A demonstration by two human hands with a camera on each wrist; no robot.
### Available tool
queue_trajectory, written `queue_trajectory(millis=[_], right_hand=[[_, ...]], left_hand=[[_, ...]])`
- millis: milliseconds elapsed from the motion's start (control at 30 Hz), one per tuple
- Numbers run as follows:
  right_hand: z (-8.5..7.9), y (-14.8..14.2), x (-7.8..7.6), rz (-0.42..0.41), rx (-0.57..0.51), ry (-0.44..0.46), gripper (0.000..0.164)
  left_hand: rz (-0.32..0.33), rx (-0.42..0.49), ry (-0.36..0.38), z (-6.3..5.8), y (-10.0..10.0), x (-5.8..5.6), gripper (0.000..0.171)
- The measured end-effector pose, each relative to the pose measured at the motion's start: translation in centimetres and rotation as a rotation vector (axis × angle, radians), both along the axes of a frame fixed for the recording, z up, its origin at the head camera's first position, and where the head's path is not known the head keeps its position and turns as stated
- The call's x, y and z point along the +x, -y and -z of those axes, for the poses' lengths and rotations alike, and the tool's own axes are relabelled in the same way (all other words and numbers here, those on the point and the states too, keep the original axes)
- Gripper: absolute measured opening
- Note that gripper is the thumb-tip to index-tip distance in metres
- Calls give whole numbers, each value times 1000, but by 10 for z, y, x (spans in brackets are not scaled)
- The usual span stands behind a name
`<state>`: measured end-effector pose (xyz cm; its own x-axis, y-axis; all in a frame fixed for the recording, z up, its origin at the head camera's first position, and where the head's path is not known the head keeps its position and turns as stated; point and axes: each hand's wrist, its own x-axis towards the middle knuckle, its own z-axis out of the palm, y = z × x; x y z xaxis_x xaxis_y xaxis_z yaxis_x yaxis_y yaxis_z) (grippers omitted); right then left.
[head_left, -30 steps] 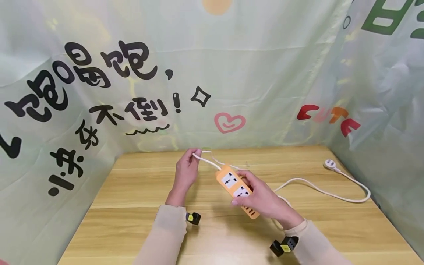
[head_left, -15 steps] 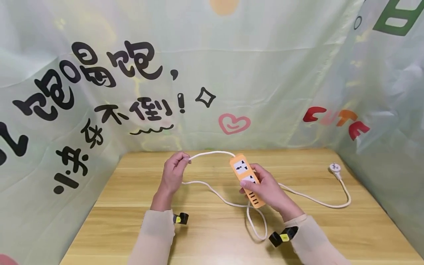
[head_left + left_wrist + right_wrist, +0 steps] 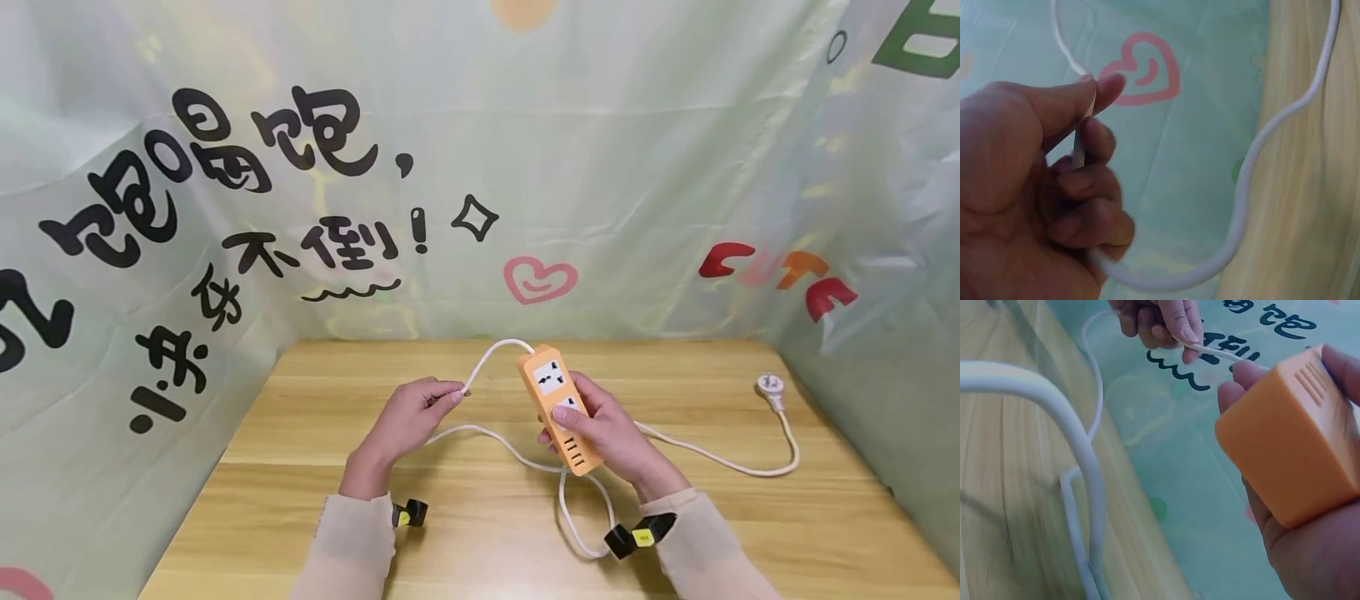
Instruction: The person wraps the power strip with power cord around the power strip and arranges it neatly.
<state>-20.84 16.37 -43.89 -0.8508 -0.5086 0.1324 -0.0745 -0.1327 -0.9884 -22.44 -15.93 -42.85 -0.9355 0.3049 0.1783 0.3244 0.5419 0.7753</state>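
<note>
- Printed cloth (image 3: 615, 167) hangs behind the counter (image 3: 480, 517).
- My left fingers (image 3: 447, 402) pinch the cord (image 3: 1242, 197).
- My right fingers (image 3: 581, 423) grip the strip (image 3: 1285, 437).
- The plug (image 3: 770, 385) lies well right.

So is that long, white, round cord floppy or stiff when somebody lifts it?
Probably bendy: the long, white, round cord curves from the left hand to the orange, boxy power strip. It may be slightly springy, since that stretch forms a rounded arch. It looks smooth, so maybe slippery.
</note>
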Motion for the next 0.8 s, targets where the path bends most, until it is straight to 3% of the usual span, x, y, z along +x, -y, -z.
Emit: queue_trajectory(millis=[167,333,467,533,633,800], right_hand=[[-4,0,1,-28,17,-4,46],[-9,-3,1,-16,3,26,33],[-11,0,5,-19,13,15,26],[-11,2,7,-33,30,12,27],[-13,5,11,-86,70,0,32],[-18,10,16,-243,190,-25,39]], left_hand=[[121,11,115,3,3,0,27],[253,71,235,0,11,3,29],[383,7,321,2,8,7,29],[414,-34,354,5,4,8,31],[391,-88,379,8,-1,8,30],[253,-198,395,7,-7,6,29]])
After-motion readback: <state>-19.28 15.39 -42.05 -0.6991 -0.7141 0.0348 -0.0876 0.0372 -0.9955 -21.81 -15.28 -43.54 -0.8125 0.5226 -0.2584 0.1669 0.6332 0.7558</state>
